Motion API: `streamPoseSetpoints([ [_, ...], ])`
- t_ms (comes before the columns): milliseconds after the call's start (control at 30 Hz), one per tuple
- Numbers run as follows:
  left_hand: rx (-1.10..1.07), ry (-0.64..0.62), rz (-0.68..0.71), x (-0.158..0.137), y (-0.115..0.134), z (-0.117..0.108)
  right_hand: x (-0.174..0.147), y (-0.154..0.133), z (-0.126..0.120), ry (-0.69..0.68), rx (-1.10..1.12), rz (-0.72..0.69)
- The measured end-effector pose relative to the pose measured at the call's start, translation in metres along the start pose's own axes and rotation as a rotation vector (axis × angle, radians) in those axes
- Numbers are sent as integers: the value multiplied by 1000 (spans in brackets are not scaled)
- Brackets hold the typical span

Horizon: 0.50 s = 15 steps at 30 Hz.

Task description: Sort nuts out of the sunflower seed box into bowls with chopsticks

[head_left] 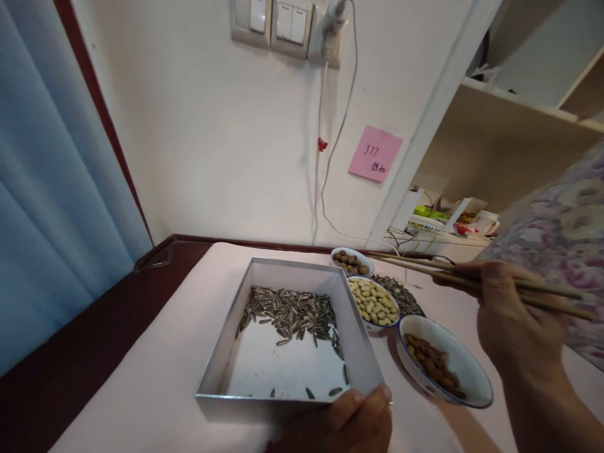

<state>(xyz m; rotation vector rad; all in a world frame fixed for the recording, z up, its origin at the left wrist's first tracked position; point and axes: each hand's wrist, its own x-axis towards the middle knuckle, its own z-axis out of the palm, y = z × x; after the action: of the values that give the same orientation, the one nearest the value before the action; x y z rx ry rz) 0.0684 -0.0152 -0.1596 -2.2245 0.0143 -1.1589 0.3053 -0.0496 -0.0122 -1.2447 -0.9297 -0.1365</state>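
My left hand [361, 418] grips the near right corner of a shallow metal box [255, 406], fingers curled over its rim. Striped sunflower seeds [295, 308] lie heaped toward the box's far side, with a few strays near the front. In my right hand [516, 321] is a pair of chopsticks [419, 268], pointing left with the tips near a small bowl of round brown nuts [349, 261]. Between that bowl and my right hand, a seed pile [401, 296] lies on the table. Closer in stand a bowl of pale nuts or beans [375, 302] and a larger bowl of almond-like brown nuts [436, 368].
A pale sheet covers the dark red table [85, 340]. Behind it, the wall carries switches [290, 24], a plugged-in cable [321, 182] and a pink note [376, 154]. A blue curtain [61, 157] hangs left; cluttered shelves [519, 113] and floral fabric [561, 233] are at right.
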Motion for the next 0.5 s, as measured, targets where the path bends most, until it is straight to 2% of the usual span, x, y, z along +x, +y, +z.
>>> streamPoseSetpoints([
  [100,25,-23,28,-2,0,0,-17,-16,22,-179,70,-44],
  [267,9,2,68,2,-6,-3,-45,-22,62,-589,-31,-69],
  [367,11,-10,61,4,-10,-5,-53,-13,84,-716,-77,-78],
  [500,18,17,111,2,-12,-2,-55,-1,100,-795,-127,-101],
])
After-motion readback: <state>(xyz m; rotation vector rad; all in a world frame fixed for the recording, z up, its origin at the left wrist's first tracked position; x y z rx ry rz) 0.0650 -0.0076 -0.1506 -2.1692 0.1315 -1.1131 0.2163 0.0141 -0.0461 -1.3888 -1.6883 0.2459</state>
